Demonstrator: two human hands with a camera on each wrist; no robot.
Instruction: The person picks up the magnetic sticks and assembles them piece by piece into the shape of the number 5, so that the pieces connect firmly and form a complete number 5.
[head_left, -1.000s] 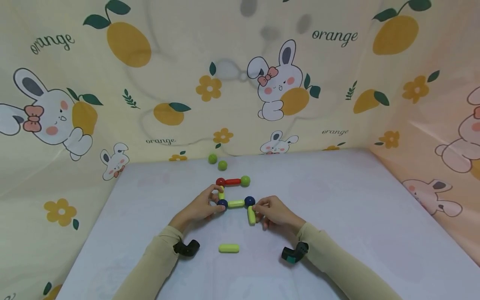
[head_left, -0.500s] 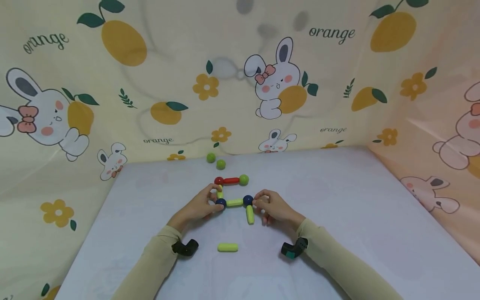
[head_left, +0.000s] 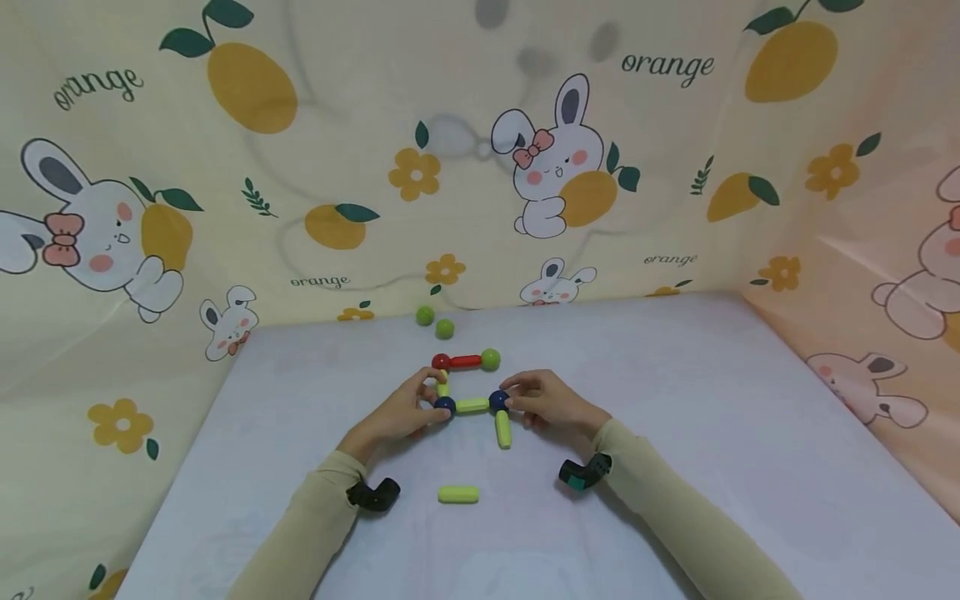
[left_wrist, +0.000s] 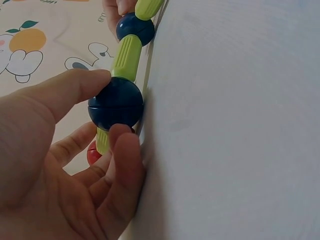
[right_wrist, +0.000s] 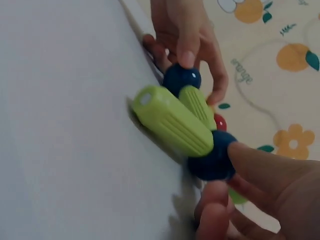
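A chain of toy rods and balls lies on the white table. My left hand [head_left: 405, 408] pinches the left dark blue ball [left_wrist: 116, 104] between thumb and fingers. Thumb and fingers of my right hand [head_left: 553, 402] grip the right dark blue ball [right_wrist: 216, 159]. One yellow-green rod [head_left: 472, 406] joins these two balls. A second yellow-green rod [right_wrist: 172, 120] sticks out from the right ball toward me. Partly behind my left fingers, a third rod [head_left: 442, 388] runs back to a red ball [head_left: 441, 362]. From there a red rod [head_left: 466, 361] leads to a green ball [head_left: 491, 359].
A loose yellow-green rod [head_left: 458, 494] lies nearer me, between my forearms. Two loose green balls, one far back [head_left: 425, 316] and one just in front of it [head_left: 445, 328], sit near the printed cloth wall [head_left: 465, 192]. Both wrists wear dark cameras.
My right hand has gone from the top of the forward-pointing rod up to the right dark blue ball, moving slightly away from me. The left hand keeps its hold, and the chain stays in place.
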